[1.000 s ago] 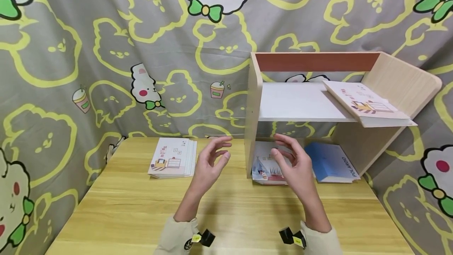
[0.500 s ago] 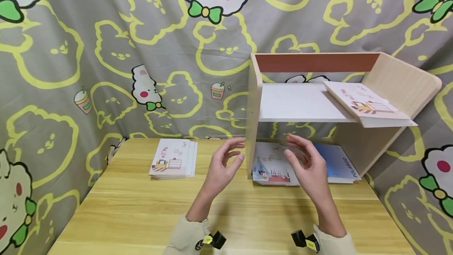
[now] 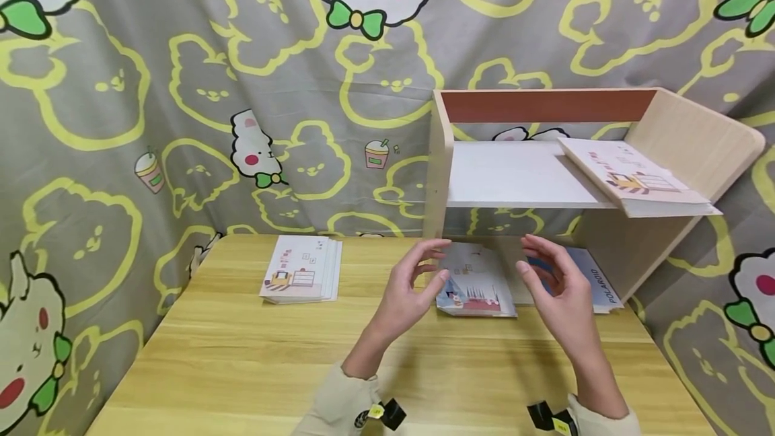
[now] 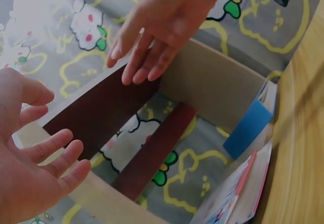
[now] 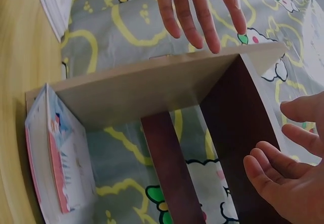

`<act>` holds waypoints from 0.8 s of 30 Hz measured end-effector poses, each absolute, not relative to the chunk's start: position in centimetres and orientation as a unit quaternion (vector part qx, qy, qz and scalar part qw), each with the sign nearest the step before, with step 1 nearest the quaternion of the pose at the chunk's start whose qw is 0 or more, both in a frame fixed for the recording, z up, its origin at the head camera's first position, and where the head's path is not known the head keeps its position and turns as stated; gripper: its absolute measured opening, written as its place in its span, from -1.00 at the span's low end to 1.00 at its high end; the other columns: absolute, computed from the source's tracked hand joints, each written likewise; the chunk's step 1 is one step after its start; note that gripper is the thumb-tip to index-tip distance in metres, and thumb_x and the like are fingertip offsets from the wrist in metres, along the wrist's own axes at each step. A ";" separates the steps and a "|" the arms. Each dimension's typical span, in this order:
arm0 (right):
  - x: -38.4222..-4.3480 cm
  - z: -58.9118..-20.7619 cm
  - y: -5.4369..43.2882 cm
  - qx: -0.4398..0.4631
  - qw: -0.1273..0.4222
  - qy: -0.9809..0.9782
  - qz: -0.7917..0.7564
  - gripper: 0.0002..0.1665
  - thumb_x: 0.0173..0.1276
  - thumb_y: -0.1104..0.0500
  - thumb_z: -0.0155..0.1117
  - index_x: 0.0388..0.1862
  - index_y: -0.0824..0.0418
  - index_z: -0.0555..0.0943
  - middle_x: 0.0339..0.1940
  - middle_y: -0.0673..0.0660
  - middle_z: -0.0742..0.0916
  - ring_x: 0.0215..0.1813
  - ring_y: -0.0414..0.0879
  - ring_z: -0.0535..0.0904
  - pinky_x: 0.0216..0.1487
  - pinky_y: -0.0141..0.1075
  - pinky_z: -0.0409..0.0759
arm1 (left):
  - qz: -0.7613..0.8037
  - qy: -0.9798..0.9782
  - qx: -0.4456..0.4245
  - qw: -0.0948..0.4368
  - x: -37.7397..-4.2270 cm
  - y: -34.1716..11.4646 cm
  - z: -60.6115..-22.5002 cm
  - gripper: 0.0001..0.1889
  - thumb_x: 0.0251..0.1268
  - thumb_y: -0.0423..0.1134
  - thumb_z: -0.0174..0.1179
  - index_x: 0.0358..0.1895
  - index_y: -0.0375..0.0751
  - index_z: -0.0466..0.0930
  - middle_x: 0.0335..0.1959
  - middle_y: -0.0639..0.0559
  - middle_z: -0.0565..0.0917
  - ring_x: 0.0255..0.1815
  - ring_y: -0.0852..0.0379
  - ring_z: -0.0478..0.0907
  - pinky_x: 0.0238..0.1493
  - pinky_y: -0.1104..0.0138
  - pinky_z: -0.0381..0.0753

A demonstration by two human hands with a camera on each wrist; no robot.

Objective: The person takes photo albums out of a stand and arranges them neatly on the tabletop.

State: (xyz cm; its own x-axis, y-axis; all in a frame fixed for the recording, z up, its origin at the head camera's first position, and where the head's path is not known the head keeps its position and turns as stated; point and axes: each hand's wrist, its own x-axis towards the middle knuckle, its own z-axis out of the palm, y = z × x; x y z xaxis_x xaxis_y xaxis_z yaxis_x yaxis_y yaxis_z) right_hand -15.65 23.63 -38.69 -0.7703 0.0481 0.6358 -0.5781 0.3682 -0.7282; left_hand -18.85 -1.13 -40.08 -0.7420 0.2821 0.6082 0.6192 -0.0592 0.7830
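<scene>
And there's the white illustrated book (image 3: 478, 286) low in the pale wooden shelf unit (image 3: 514, 177), long axis about twelve-to-six, three o'clock from the nearer left hand (image 3: 413, 286), nine from the right hand (image 3: 563, 291), both grips spread.

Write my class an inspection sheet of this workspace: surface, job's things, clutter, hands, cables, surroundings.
Surface: yellow-brown wood-grain table.
Job's things: pale wood-grain rectangular shelf unit; white rectangular illustrated book jutting past the upper shelf's front edge; grey-white illustrated book and blue rectangular POLAROID book lying below; stack of white rectangular illustrated books left of the unit.
Clutter: nothing seen beyond these.
Hands: left hand and right hand raised before the lower compartment, holding nothing.
Cables: nothing seen.
Surroundings: grey fabric curtain with yellow cartoon outlines.
</scene>
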 end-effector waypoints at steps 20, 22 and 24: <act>-14.1 -38.7 26.5 0.109 0.299 -0.789 0.525 -0.39 0.38 0.54 0.25 0.40 0.31 0.50 0.24 0.18 0.66 0.23 -0.11 0.60 0.16 -0.54 0.53 | -0.641 -0.676 -0.352 0.092 -17.5 1.9 -37.6 -0.58 0.44 -0.49 0.16 0.33 -0.37 0.46 0.26 -0.27 0.56 0.22 -0.21 0.55 0.25 0.08 0.58; -14.0 -38.6 26.8 0.109 0.302 -0.785 0.529 -0.38 0.36 0.56 0.25 0.39 0.34 0.50 0.24 0.19 0.67 0.22 -0.11 0.60 0.15 -0.53 0.53 | -0.641 -0.671 -0.359 0.096 -18.2 2.5 -38.5 -0.58 0.46 -0.46 0.16 0.34 -0.34 0.46 0.27 -0.25 0.55 0.22 -0.17 0.55 0.25 0.09 0.58; -13.8 -38.6 27.0 0.109 0.307 -0.784 0.529 -0.38 0.34 0.58 0.26 0.39 0.36 0.50 0.23 0.20 0.67 0.22 -0.12 0.60 0.15 -0.53 0.54 | -0.645 -0.663 -0.367 0.097 -18.9 3.1 -39.4 -0.58 0.48 -0.43 0.16 0.35 -0.29 0.46 0.28 -0.21 0.54 0.23 -0.13 0.55 0.26 0.13 0.58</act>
